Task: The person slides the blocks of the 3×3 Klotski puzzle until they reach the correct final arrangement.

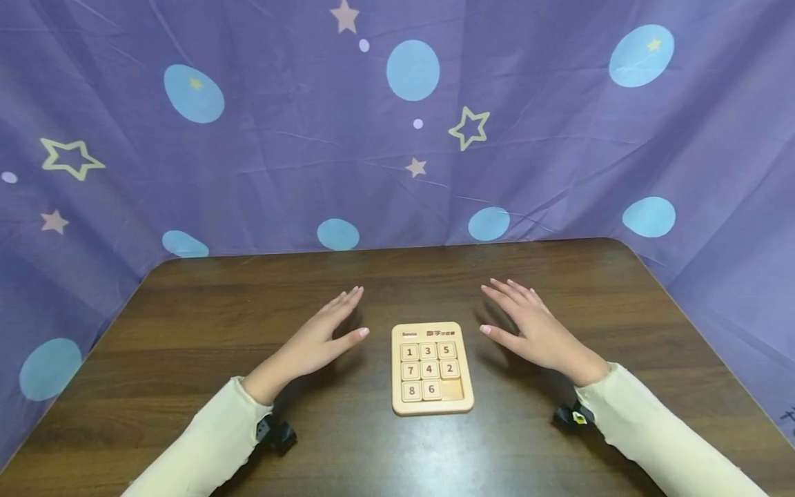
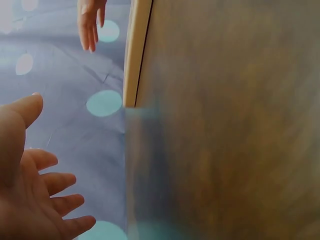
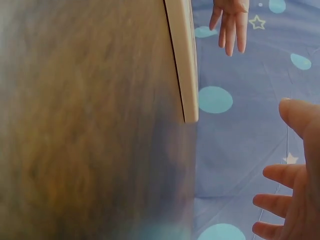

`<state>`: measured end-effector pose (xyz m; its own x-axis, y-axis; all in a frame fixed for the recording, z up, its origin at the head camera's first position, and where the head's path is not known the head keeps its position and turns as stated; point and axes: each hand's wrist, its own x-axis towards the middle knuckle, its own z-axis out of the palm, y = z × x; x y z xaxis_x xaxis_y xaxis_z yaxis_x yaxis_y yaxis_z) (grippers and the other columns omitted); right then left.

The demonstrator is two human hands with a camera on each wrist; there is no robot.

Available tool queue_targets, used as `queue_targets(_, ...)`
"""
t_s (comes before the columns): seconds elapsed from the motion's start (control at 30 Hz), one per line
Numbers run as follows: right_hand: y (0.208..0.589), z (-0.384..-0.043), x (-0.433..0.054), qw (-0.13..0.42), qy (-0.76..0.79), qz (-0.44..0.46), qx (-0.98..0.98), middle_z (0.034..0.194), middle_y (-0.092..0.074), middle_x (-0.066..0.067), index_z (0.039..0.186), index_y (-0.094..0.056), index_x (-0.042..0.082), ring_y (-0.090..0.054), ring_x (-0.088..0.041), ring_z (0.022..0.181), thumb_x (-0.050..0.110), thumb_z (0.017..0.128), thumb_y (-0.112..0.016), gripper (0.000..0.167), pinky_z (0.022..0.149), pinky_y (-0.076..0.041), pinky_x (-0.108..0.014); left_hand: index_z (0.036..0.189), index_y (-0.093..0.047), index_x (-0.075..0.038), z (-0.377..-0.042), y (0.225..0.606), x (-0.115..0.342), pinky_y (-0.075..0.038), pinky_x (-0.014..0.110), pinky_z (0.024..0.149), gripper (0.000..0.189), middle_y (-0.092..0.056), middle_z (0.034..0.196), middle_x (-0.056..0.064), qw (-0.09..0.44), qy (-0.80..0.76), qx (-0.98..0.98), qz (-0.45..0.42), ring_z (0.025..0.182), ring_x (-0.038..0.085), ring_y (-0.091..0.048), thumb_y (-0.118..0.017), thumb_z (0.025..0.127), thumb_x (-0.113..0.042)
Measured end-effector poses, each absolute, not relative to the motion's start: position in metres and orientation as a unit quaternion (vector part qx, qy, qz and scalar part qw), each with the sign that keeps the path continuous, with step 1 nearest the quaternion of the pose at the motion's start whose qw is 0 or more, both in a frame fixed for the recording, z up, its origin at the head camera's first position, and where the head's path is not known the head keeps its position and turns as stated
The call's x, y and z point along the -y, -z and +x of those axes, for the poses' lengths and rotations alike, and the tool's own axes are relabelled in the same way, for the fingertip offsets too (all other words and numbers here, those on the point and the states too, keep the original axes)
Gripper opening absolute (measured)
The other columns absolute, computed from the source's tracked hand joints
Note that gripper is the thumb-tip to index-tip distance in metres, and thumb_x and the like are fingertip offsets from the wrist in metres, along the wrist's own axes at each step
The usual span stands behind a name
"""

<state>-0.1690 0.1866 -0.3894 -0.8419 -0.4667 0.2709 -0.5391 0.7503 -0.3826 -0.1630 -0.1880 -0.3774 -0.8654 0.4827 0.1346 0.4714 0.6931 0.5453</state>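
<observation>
A: Where was the puzzle board?
B: Lower centre of the head frame, flat on the brown table, between the left hand and the right hand. Neither touched it.

A: Fingers?
B: Both hands wide: fingers extended, thumb well apart from them, nothing held. Fingertips sat higher in the frame than the board's top edge. Thumb tips were roughly level with its header strip, one to each side, near it.

A: Wrist views agree?
B: Yes. Left wrist: board's side edge at upper centre, left hand at lower left, fingers splayed. Right wrist: mirrored, hand at lower right. Opposite hand showed at the top of each. Plain gap from fingers to board in both.

A: Writing?
B: Number tiles, top row 1 3 5, middle 7 4 2, bottom 8 6, then a bare slot at lower right. Header text was dark red: 数字 readable, smaller characters after it too fine. Logo at header left too small to read surely.

A: Surroundings?
B: Pale sleeves, black wrist units, purple cloth with blue ovals and stars across the upper frame.
</observation>
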Motion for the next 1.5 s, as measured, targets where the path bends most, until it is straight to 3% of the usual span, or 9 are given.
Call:
queue_targets(0.53, 0.392, -0.153, -0.174, 0.061, -0.311, 0.291, 0.903, 0.149, -0.034, -0.015, 0.145, -0.036, 0.009, -0.027, -0.039, 0.136, 0.035, 0.089, -0.063, 0.067, 0.107, -0.026, -0.060, 0.149, -0.026, -0.012, -0.143, 0.385, 0.170, -0.024, 0.056, 0.110, 0.071, -0.028, 0.153, 0.012, 0.016, -0.389, -0.888, 0.243, 0.139, 0.035, -0.026, -0.060, 0.091, -0.034)
queue_targets(0.67, 0.394, -0.148, -0.170, 0.054, -0.327, 0.293, 0.897, 0.148, -0.036, -0.016, 0.143, -0.038, 0.008, -0.029, -0.039, 0.135, 0.034, 0.088, -0.064, 0.066, 0.106, -0.027, -0.060, 0.150, -0.026, -0.013, -0.139, 0.387, 0.164, -0.023, 0.055, 0.110, 0.072, -0.027, 0.153, 0.008, 0.040, -0.414, -0.879, 0.233, 0.139, 0.032, -0.026, -0.062, 0.090, -0.034)
queue_targets(0.87, 0.396, -0.142, -0.161, 0.048, -0.344, 0.304, 0.887, 0.147, -0.038, -0.015, 0.142, -0.040, 0.007, -0.030, -0.040, 0.135, 0.032, 0.087, -0.066, 0.065, 0.105, -0.027, -0.060, 0.149, -0.024, -0.007, -0.132, 0.389, 0.158, -0.027, 0.052, 0.110, 0.078, -0.022, 0.155, 0.011, 0.083, -0.447, -0.861, 0.230, 0.140, 0.032, -0.024, -0.066, 0.088, -0.030)
queue_targets(1.13, 0.397, -0.137, -0.151, 0.040, -0.373, 0.310, 0.873, 0.144, -0.042, -0.015, 0.139, -0.043, 0.005, -0.036, -0.030, 0.131, 0.026, 0.084, -0.069, 0.064, 0.105, -0.033, -0.054, 0.148, -0.025, -0.004, -0.127, 0.393, 0.151, -0.030, 0.051, 0.108, 0.078, -0.023, 0.154, 0.012, 0.113, -0.478, -0.841, 0.226, 0.140, 0.030, -0.023, -0.069, 0.086, -0.020)
queue_targets(1.5, 0.404, -0.129, -0.142, 0.043, -0.393, 0.318, 0.862, 0.139, -0.049, -0.009, 0.137, -0.047, 0.008, -0.043, -0.029, 0.127, 0.025, 0.084, -0.070, 0.060, 0.102, -0.037, -0.054, 0.147, -0.027, -0.001, -0.127, 0.399, 0.146, -0.030, 0.053, 0.108, 0.079, -0.025, 0.153, 0.017, 0.145, -0.533, -0.805, 0.219, 0.141, 0.031, -0.021, -0.071, 0.083, -0.016)
